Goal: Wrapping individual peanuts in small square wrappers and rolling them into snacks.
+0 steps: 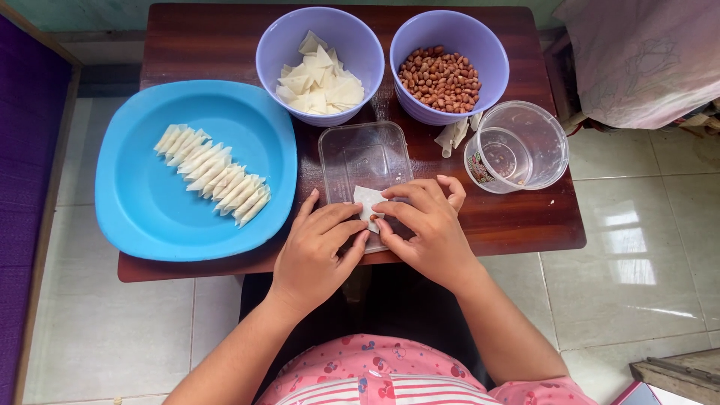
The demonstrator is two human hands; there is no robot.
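While both hands pinch it at frame centre, left hand and right hand fold a wrapper: thin, limp, tearable, best gripped by edges.

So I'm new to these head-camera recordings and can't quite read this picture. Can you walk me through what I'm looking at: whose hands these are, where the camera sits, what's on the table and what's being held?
The camera is worn on the person's head and looks straight down, so both hands are their own. The left hand and right hand together pinch a small white wrapper piece over a clear flat tray on a dark wooden table. To the left, a blue plate carries a row of folded white pieces. Behind stand two purple bowls: one with cut wrappers, one with peanuts. At the right is a clear plastic cup.
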